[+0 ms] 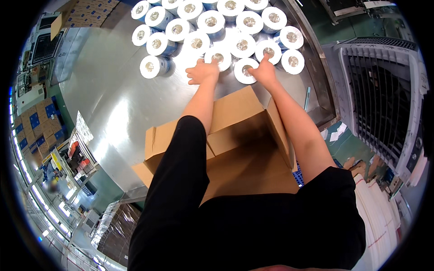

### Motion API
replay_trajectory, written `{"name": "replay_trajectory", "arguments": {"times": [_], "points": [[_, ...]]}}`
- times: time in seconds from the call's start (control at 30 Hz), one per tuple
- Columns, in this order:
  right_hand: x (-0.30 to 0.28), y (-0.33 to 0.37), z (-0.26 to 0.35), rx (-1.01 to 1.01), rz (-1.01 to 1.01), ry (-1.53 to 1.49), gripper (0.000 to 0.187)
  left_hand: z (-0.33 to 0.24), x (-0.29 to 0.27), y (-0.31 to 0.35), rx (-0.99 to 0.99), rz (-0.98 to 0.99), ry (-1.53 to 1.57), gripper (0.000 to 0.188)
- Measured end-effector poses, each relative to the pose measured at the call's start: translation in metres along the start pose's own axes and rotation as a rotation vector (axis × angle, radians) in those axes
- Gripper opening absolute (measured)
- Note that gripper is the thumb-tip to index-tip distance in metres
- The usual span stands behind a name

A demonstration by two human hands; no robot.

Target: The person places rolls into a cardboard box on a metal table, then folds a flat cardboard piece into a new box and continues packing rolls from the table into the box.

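Note:
Several white rolls with blue wrappers [199, 25] stand on end on a shiny metal table [108, 90]. My left hand [202, 71] lies flat against the side of one roll [219, 57] at the front of the group. My right hand [262, 71] rests on another roll [244, 72], with a finger reaching up to the core of the roll [269, 51] behind it. An open brown cardboard box [239, 144] stands at the table's near edge, between my forearms and below both hands. Its inside looks empty where it shows.
A raised metal rim [316, 67] runs along the table's right side. A large grey machine with a slatted grille [384, 104] stands to the right. Stacked cartons [36, 126] and shelves are at the far left, and a wrapped pallet [117, 230] sits lower left.

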State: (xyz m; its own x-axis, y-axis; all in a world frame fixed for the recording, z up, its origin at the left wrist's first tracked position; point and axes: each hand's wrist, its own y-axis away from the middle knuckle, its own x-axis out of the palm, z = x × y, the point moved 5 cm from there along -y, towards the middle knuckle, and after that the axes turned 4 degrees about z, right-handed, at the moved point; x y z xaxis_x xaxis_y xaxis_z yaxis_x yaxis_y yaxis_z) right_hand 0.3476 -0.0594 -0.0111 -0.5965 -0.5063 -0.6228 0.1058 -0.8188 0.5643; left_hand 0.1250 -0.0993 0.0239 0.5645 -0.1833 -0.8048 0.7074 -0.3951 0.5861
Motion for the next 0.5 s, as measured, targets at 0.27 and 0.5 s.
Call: {"name": "replay_trajectory", "arguments": {"times": [0.27, 0.5], "points": [[-0.048, 0.005, -0.016, -0.141, -0.081, -0.017, 0.075, 0.050, -0.095, -0.025, 0.465, 0.419, 0.502, 0.042], [-0.189, 0.100, 0.042, -0.336, -0.360, -0.349, 0.060, 0.150, -0.256, 0.136, 0.877, 0.343, 0.513, 0.032]]}}
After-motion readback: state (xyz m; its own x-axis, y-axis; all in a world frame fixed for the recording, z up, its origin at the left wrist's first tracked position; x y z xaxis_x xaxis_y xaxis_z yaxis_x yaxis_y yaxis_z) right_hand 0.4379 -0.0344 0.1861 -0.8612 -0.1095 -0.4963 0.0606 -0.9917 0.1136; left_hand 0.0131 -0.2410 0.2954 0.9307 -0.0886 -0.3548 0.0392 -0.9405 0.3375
